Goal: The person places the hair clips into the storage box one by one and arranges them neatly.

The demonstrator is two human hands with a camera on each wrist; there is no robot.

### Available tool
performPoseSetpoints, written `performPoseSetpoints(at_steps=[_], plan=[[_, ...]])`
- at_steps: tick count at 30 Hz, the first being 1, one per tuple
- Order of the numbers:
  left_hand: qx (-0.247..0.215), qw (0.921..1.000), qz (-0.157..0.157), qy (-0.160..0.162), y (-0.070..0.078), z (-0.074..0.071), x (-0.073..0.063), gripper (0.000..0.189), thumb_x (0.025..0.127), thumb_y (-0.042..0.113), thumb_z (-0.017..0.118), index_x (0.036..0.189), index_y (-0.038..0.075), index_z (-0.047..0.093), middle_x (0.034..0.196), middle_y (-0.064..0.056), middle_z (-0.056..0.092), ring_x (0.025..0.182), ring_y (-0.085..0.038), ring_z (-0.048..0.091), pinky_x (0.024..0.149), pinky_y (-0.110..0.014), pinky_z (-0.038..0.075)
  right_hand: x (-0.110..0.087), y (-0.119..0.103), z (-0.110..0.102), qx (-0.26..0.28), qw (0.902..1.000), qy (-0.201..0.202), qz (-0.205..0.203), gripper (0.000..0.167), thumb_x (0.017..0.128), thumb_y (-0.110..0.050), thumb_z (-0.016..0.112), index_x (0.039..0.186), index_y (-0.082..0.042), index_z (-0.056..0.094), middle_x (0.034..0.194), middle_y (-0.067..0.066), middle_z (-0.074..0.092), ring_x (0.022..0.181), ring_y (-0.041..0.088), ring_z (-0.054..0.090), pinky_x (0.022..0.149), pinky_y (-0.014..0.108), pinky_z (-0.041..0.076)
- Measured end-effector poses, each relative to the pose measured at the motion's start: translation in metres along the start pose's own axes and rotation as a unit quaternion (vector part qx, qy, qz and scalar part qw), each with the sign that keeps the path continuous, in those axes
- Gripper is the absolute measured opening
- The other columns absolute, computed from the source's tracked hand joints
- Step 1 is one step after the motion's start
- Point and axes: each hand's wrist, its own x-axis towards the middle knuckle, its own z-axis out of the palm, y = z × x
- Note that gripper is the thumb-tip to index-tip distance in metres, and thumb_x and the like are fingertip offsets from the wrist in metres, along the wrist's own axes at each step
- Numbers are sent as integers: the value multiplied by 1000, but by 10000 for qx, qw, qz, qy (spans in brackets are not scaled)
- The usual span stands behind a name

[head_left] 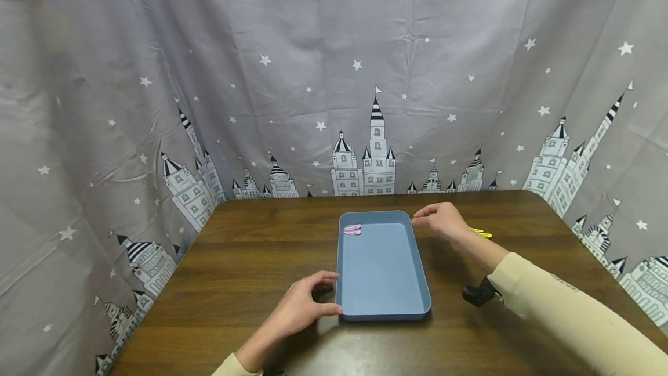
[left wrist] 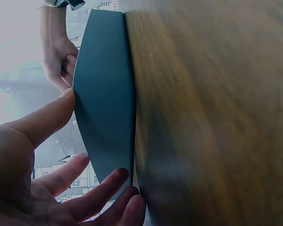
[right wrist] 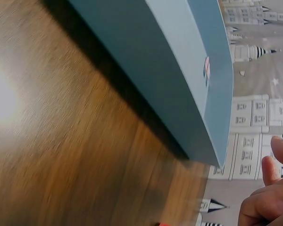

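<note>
A blue-grey rectangular tray (head_left: 383, 271) lies on the table, its long sides running away from me. Two pink snap hair clips (head_left: 352, 230) are side by side in its far left corner. My left hand (head_left: 300, 306) is at the tray's left side near the front corner; in the left wrist view its thumb tip (left wrist: 68, 93) is at the rim and the fingers spread along the outer wall. Beside the far right corner is my right hand (head_left: 442, 219), with nothing visible between its fingers. The right wrist view shows its thumb and fingers loosely bent, just past that corner.
Yellow hair clips (head_left: 482, 233) lie on the wooden table (head_left: 250, 260) to the right, partly behind the right forearm. A small red thing (right wrist: 163, 224) shows at the bottom edge of the right wrist view. Behind the table hangs a grey curtain (head_left: 292, 103) with castles and stars.
</note>
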Motion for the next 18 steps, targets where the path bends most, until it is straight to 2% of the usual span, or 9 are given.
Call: performPoseSetpoints(at_steps=[3, 6, 8, 10, 12, 14, 17, 18], plan=[[-1, 10000, 7, -10, 0, 0, 0, 63, 78, 42, 86, 132, 19, 64, 122, -6, 71, 119, -30, 62, 98, -55, 45, -4, 4, -9, -53, 10000, 66, 34, 26, 91, -26, 74, 108, -6, 76, 110, 13, 68, 69, 18, 46, 58, 29, 36], [2, 10000, 17, -11, 0, 0, 0, 63, 78, 41, 86, 132, 19, 64, 122, -6, 71, 119, -30, 62, 98, -55, 46, -9, 9, -16, -127, 9999, 96, 28, 30, 91, -29, 73, 110, -5, 75, 123, 15, 67, 92, 23, 53, 68, 29, 40], [5, 10000, 19, -3, 0, 0, 0, 63, 78, 41, 86, 132, 19, 63, 122, -6, 71, 119, -30, 62, 98, -55, 46, -12, 13, -20, -46, 9999, 90, 76, 31, 92, -28, 72, 111, -3, 74, 123, 18, 65, 94, 29, 53, 67, 32, 40], [13, 10000, 16, 5, 0, 0, 0, 63, 78, 41, 86, 132, 19, 63, 122, -5, 71, 119, -30, 62, 98, -54, 46, -15, 16, -25, -123, 9998, 111, 53, 33, 93, -29, 71, 112, -2, 73, 124, 18, 66, 100, 26, 54, 71, 32, 40], [21, 10000, 20, 6, 0, -1, 0, 62, 78, 41, 85, 132, 19, 63, 122, -5, 71, 119, -29, 62, 98, -54, 46, -18, 21, -29, -88, 9998, 167, 115, 33, 93, -29, 71, 112, -2, 73, 118, 17, 68, 85, 23, 53, 65, 31, 39], [24, 10000, 21, 4, 1, -1, 0, 62, 78, 42, 85, 132, 19, 63, 122, -5, 71, 119, -29, 62, 98, -54, 46, -21, 24, -32, -73, 9996, 214, 155, 34, 92, -29, 72, 112, -2, 73, 113, 15, 69, 82, 20, 52, 63, 29, 39], [9, 10000, 17, -5, 1, -1, 0, 63, 78, 42, 85, 132, 19, 64, 122, -6, 71, 119, -30, 62, 98, -55, 45, -25, 30, -38, 50, 9995, 239, 206, 35, 92, -29, 72, 112, 0, 73, 113, 16, 69, 86, 24, 55, 67, 29, 41], [0, 10000, 15, -8, 1, -1, 0, 63, 78, 42, 85, 132, 19, 64, 122, -6, 71, 120, -30, 62, 98, -55, 45, -27, 32, -40, 61, 9995, 249, 192, 36, 92, -29, 72, 112, 0, 73, 116, 17, 69, 95, 25, 56, 71, 30, 43]])
